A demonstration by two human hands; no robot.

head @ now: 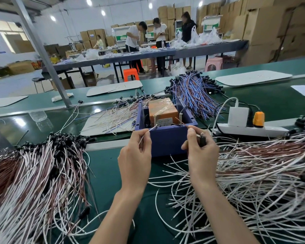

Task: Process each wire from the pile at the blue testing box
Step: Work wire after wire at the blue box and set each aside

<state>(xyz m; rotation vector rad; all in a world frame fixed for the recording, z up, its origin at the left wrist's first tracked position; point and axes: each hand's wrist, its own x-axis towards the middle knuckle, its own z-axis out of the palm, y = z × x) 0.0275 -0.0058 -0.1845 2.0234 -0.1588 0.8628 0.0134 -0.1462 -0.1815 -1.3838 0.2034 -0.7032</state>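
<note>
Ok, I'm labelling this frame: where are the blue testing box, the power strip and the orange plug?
blue testing box (167,141): head view, front wall.
power strip (264,130): head view, white top face.
orange plug (258,117): head view, its body.

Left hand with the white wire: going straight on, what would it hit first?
Probably the blue testing box: the left hand pinches a white wire aimed at its near rim, though depth is unclear.

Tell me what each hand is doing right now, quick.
Left hand: pinching a white wire end at the blue testing box.
Right hand: pinching a brown wire end, also holding a black connector.
</note>
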